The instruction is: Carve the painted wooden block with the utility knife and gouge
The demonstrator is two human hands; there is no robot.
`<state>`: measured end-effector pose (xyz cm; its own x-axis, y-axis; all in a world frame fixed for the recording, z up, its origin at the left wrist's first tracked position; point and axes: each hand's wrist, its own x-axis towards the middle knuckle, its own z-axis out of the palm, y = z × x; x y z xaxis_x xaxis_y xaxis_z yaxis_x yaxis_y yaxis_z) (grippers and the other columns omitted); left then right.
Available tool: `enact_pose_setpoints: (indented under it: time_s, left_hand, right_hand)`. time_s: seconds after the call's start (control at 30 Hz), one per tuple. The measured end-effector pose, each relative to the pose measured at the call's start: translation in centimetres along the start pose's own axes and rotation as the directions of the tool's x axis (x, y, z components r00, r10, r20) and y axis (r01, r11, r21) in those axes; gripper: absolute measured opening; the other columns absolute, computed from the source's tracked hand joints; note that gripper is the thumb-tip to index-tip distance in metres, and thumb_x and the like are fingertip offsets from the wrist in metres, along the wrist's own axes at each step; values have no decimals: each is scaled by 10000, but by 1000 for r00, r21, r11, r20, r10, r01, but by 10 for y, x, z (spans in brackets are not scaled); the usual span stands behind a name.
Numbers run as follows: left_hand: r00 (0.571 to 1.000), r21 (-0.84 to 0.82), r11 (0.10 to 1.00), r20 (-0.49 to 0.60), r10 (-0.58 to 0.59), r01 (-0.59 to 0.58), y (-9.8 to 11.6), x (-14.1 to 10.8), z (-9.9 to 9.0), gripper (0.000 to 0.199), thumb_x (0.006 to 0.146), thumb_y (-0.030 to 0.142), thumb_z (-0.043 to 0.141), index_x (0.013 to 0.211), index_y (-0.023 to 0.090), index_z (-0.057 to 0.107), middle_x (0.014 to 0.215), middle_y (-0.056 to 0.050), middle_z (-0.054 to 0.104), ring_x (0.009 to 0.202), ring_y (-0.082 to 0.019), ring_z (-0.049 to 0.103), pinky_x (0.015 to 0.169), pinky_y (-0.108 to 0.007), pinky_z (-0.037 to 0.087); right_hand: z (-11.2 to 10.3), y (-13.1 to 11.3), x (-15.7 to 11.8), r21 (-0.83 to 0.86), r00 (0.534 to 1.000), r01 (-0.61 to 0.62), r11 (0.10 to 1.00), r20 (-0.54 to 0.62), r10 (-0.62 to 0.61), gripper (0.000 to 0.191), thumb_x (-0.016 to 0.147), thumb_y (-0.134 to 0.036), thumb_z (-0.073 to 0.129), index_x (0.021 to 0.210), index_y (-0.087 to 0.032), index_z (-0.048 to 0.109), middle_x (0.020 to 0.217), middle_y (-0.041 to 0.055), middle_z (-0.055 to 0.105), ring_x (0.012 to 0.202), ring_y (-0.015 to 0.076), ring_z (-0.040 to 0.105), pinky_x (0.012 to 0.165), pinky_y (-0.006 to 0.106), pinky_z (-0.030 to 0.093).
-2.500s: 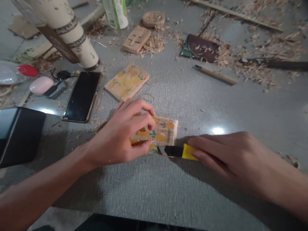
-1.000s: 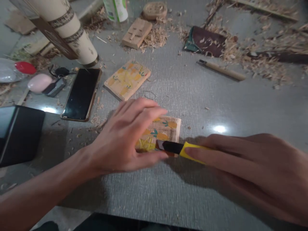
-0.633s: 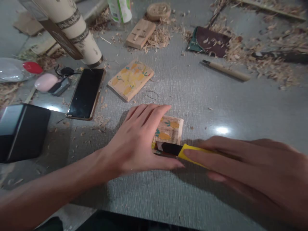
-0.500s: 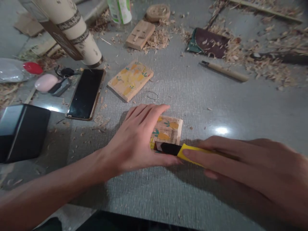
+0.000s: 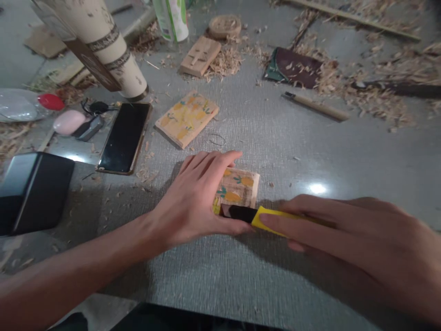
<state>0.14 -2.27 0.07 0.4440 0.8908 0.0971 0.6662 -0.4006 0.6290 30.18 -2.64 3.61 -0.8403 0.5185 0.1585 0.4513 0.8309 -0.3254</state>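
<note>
Near the middle of the grey table, my left hand (image 5: 195, 200) grips a small wooden block (image 5: 243, 186) painted with orange fruit shapes and green leaves. Its fingers wrap the far and left sides, and the thumb lies along the near edge. From the right, my right hand (image 5: 347, 230) holds a yellow-handled knife (image 5: 272, 220). The dark blade lies over the block's near part, close to my left thumb, and its tip touches or nearly touches the painted face. My left hand hides the block's left part.
A second painted block (image 5: 188, 118) lies beyond my left hand. Left of it are a phone (image 5: 124, 138), a black box (image 5: 37, 193) and a patterned cylinder (image 5: 110, 50). A wooden-handled tool (image 5: 316, 106), a dark pouch (image 5: 296, 68) and wood shavings lie at the back.
The view has shifted slightly, so background things sit a little lower. The knife and both hands keep nearly the same place on the block.
</note>
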Motion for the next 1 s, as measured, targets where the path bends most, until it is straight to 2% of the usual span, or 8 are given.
enact_pose_setpoints:
  time_s: [0.1, 0.3, 0.5, 0.7, 0.87, 1.0]
  left_hand:
    - [1000, -12, 1000, 18, -4, 4, 2, 1, -2, 1070, 763, 897, 774, 1554, 231, 498, 1391, -138, 680, 1269, -380, 614, 1121, -557, 483]
    - [1000, -6, 1000, 24, -9, 9, 4, 1, -3, 1059, 776, 860, 791, 1568, 226, 487, 1402, -139, 666, 1289, -382, 596, 1131, -543, 469]
    - [999, -10, 1000, 40, -10, 10, 3, 1, -3, 1075, 772, 872, 788, 1579, 232, 479, 1413, -145, 651, 1279, -387, 593, 1126, -550, 467]
    - [1000, -6, 1000, 31, -1, 1, 2, 1, -2, 1066, 785, 849, 797, 1579, 209, 486, 1395, -148, 657, 1271, -384, 596, 1113, -550, 474]
    - [999, 2, 1000, 37, 9, -10, 2, 0, -2, 1071, 799, 863, 780, 1582, 195, 482, 1405, -152, 654, 1274, -376, 594, 1110, -540, 473]
    - [1000, -2, 1000, 25, 12, -12, 1, 0, -2, 1069, 783, 896, 764, 1569, 225, 488, 1408, -142, 658, 1270, -376, 598, 1119, -543, 470]
  right_hand:
    - [1, 0, -2, 7, 997, 18, 1000, 75, -18, 399, 1162, -282, 417, 1529, -284, 574, 1213, 37, 756, 797, 154, 705, 600, 302, 488]
    - [-2, -4, 0, -19, 998, 4, 1000, 57, -3, 350, 1165, -268, 388, 1442, -291, 601, 1228, 56, 744, 793, 153, 692, 593, 301, 458]
    - [1, -2, -1, -33, 996, -15, 999, 83, 17, 365, 1156, -307, 458, 1480, -248, 616, 1188, 59, 736, 776, 141, 661, 597, 277, 446]
    - [8, 4, -1, 9, 996, 59, 998, 68, -60, 397, 1137, -293, 497, 1510, -262, 628, 1192, 46, 752, 731, 129, 651, 546, 270, 411]
    - [5, 1, 1, 22, 994, -48, 999, 96, 46, 386, 1144, -311, 481, 1498, -294, 635, 1194, 42, 746, 748, 143, 658, 581, 283, 434]
    - [9, 4, 1, 46, 997, 32, 998, 67, -35, 405, 1131, -274, 500, 1513, -284, 636, 1184, 43, 745, 738, 133, 648, 555, 267, 422]
